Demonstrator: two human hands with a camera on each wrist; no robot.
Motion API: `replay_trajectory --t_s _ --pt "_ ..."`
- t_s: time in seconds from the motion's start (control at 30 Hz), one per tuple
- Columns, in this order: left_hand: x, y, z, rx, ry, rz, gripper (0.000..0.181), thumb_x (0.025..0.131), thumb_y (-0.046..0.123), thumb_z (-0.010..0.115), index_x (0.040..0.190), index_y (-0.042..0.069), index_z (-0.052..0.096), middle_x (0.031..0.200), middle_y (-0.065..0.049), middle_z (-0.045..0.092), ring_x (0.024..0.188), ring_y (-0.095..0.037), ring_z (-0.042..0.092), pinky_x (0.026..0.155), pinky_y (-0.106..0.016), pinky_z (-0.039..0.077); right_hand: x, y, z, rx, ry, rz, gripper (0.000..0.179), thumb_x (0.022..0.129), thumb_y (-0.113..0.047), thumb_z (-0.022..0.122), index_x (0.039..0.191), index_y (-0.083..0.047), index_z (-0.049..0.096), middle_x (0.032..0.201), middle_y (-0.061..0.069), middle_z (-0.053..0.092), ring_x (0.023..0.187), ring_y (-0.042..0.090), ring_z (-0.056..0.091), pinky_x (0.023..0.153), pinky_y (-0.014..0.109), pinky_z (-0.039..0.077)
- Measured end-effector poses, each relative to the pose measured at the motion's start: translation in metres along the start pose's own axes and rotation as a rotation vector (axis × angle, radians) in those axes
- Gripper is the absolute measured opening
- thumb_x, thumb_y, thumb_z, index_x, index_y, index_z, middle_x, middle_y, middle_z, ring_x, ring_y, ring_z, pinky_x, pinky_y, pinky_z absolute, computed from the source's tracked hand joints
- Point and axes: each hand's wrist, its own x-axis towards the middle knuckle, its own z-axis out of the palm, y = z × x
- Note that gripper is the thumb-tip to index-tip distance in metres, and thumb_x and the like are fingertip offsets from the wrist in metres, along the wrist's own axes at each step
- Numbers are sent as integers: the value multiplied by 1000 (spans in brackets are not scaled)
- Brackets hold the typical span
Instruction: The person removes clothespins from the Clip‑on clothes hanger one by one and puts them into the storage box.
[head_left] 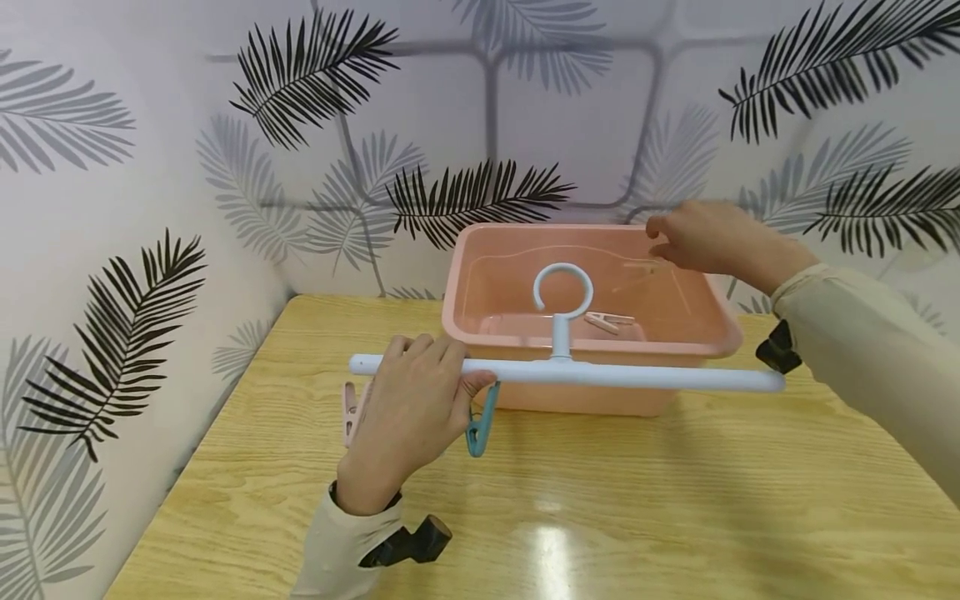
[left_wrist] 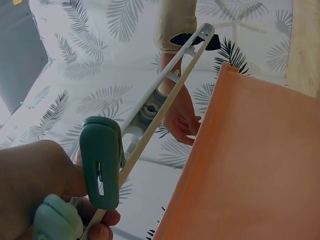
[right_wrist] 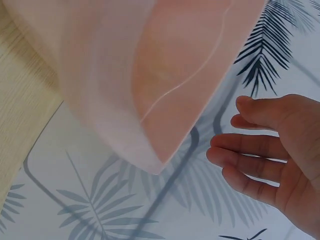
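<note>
My left hand [head_left: 420, 396] grips a white clip hanger [head_left: 637, 375] near its left end, holding it level in front of a pink plastic basin [head_left: 585, 400]. The hanger's round hook [head_left: 589, 292] points up. Below the bar hang a teal clothespin [head_left: 482, 421], just right of that hand, and a pale pink clothespin [head_left: 349, 417] to its left, partly hidden. A paler green clothespin [left_wrist: 57, 220] shows close up in the left wrist view. Over the basin's back right rim, my right hand [head_left: 701, 237] holds nothing, its fingers loosely bent [right_wrist: 250, 150].
A pale pink clothespin [head_left: 611, 322] lies inside the basin. A faint blurred streak [head_left: 641, 265] shows against its inner wall below the right hand. The wooden table [head_left: 600, 517] meets a leaf-patterned wall covering [head_left: 420, 108] at the back and left.
</note>
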Motion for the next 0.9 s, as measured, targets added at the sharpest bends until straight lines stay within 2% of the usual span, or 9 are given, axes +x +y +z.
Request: replay_trajectory --t_s 0.07,0.13,0.37,0.57,0.7,0.9 --pt "1 1 0 1 1 1 37 96 35 58 70 12 45 61 1 40 60 -20 46 67 -35 38 -2 -1 -4 7 -15 14 22 91 -16 64 106 0 65 85 16 68 69 32 64 61 51 52" --pt "2 1 -1 4 2 2 37 96 35 58 70 12 45 61 1 40 59 -20 45 66 -35 38 -6 -2 -9 21 -11 26 23 92 -17 63 107 0 66 86 15 69 71 30 65 63 50 52" --pt "2 4 0 2 -3 4 38 96 34 59 68 13 43 61 1 38 59 -19 44 66 -34 36 -36 -6 -12 88 56 -10 18 92 -17 66 103 -3 69 73 4 66 59 16 60 57 39 51" --pt "1 5 2 3 -18 -1 39 96 35 59 68 12 44 61 1 38 59 -19 44 65 -34 36 -64 -15 -9 135 146 -55 13 90 -16 68 100 -8 70 74 -2 67 56 8 57 58 36 51" --pt "1 6 3 2 -21 3 38 96 35 59 69 12 44 62 1 40 60 -19 45 65 -34 36 -81 -23 -8 130 213 -65 11 88 -14 71 99 -10 70 74 -5 67 58 9 59 58 36 51" --pt "2 7 3 17 -13 15 34 95 33 60 72 11 47 65 -1 44 64 -21 50 67 -36 39 -100 -39 -5 121 341 -146 18 81 -7 75 97 -8 69 81 -3 70 62 11 63 58 35 51"
